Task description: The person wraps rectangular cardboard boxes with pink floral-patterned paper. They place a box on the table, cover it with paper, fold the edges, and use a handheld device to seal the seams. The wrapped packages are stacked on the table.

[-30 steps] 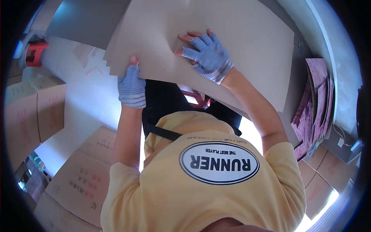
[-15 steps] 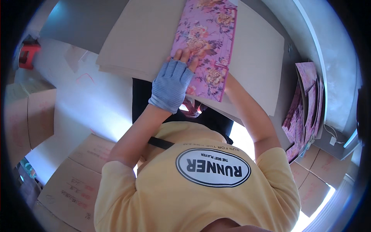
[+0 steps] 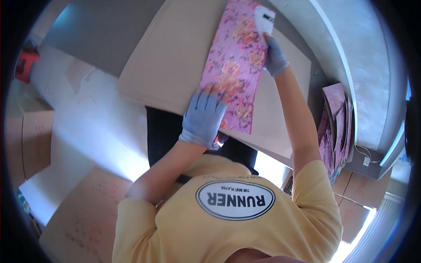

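Note:
A long, flat pink floral piece (image 3: 239, 57) lies on large grey-beige boards (image 3: 166, 52) in front of me; its exact kind I cannot tell. A white patch with dark marks (image 3: 265, 21) covers its far right corner. My left hand (image 3: 203, 116), in a fingerless blue-grey glove, rests with straight fingers on the near left part of the floral piece. My gloved right hand (image 3: 276, 57) grips the right edge beside the white patch. The thumb shows there, and the other fingers are mostly hidden.
At the right, several pink floral pieces (image 3: 337, 127) stand stacked on edge by a pale wall ledge (image 3: 346, 57). Cardboard boxes (image 3: 38, 136) sit at the left, with another carton (image 3: 87, 210) at the lower left. A red plastic object (image 3: 27, 65) is at the far left.
My right hand has come out from under the floral piece's near right side and moved far along its right edge. The pink straps seen on that edge no longer show; the white patch shows more.

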Available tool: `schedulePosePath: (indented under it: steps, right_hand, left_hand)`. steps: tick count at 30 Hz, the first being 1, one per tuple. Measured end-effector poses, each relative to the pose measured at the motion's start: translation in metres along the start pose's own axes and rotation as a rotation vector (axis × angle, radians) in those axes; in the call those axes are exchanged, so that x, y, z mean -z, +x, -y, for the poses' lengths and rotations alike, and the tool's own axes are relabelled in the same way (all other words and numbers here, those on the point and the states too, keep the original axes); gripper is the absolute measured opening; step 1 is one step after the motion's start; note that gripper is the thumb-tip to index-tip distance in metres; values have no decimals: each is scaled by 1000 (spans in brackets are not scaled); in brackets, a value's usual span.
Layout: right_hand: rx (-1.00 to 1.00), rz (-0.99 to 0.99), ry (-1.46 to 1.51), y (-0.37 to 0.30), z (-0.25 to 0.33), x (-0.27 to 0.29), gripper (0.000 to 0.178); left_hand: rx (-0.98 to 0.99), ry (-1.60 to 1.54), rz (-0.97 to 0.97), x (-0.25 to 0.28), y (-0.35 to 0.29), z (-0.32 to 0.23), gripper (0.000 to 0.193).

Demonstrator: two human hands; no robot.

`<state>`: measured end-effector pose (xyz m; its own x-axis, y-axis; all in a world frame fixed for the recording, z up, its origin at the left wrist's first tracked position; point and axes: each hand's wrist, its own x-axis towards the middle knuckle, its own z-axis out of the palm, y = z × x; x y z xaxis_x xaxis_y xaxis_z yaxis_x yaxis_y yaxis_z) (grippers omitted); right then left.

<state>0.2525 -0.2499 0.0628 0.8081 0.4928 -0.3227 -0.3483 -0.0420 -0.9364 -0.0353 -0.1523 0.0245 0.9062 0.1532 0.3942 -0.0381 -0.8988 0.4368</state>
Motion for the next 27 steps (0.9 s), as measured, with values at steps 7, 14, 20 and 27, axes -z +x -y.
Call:
schedulePosePath:
  steps: [7, 14, 20, 27]
  right_hand:
    - [624, -395, -1710, 92, 72, -37, 64]
    - [80, 212, -1521, 147, 88, -79, 50]
    - [544, 401, -1938, 214, 47, -55, 31]
    - [793, 403, -2133, 243, 47, -58, 28]
  left_hand:
    - [20, -61, 15, 0, -1, 2, 64]
    - [47, -170, 83, -7, -11, -3, 61]
    - [12, -184, 102, -5, -15, -12, 59]
    - [-119, -195, 30, -2, -26, -3, 32]
